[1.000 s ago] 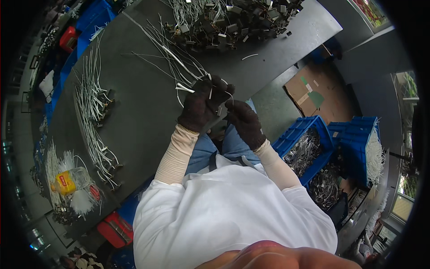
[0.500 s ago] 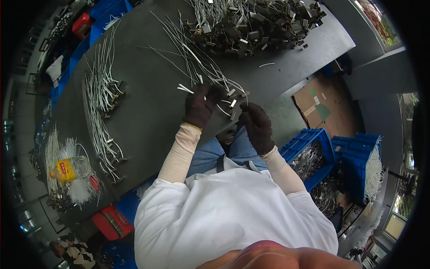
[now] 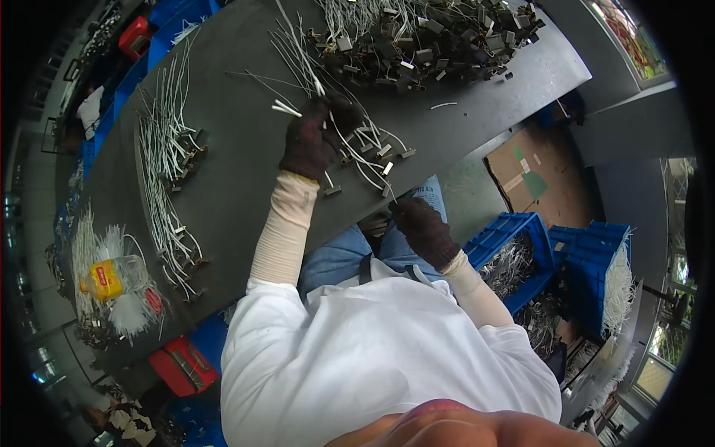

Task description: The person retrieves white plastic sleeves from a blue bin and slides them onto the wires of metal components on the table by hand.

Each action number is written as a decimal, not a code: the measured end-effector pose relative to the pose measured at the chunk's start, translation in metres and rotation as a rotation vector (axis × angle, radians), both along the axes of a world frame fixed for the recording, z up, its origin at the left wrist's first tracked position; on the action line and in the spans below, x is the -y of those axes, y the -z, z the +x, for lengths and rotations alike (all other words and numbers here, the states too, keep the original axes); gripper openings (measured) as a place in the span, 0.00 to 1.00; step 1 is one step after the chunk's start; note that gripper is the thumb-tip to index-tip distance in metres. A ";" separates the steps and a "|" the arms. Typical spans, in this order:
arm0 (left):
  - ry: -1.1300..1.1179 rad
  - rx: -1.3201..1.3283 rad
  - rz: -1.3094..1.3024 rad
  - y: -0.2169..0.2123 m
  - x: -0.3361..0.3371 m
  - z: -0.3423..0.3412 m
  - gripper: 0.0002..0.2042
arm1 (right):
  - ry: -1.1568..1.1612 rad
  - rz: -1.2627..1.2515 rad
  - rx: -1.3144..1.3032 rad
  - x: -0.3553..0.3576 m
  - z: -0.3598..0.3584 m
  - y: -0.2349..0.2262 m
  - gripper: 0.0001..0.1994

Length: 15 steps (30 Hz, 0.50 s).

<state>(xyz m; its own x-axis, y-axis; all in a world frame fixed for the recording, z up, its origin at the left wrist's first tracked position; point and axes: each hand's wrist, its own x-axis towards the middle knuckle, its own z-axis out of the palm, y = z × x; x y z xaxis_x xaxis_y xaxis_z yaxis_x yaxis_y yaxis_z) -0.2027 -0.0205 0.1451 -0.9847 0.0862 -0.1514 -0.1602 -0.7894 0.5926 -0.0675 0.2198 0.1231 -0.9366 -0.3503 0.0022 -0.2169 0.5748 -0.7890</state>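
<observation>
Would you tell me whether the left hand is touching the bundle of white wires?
Touching. The head view shows the gloved left hand closed around the bundle of white wires, which stick out past its fingers.

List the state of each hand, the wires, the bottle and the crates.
left hand: gloved, shut on bundle of white wires
right hand: gloved, at the table edge, grip unclear
plastic bottle: lying on its side
sorted wires: laid in a row
blue crates: open, holding wires
</observation>
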 end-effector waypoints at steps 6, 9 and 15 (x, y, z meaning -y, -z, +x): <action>0.167 0.022 0.044 -0.007 -0.049 0.064 0.10 | 0.046 -0.311 0.126 0.031 -0.035 -0.031 0.19; 0.030 -0.482 -1.041 0.016 -0.048 0.081 0.11 | 0.113 -0.680 0.326 0.038 -0.047 -0.040 0.25; -0.037 -0.533 -1.553 0.021 -0.025 0.077 0.12 | 0.113 -0.655 0.164 0.053 -0.071 -0.014 0.27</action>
<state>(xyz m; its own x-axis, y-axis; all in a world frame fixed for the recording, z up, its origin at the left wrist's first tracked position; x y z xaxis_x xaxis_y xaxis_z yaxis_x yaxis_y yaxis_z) -0.1252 0.0045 0.1240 -0.9489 0.1611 0.2713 0.3134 0.5798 0.7520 -0.1382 0.1670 0.1369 -0.9737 -0.2249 0.0356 -0.0318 -0.0205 -0.9993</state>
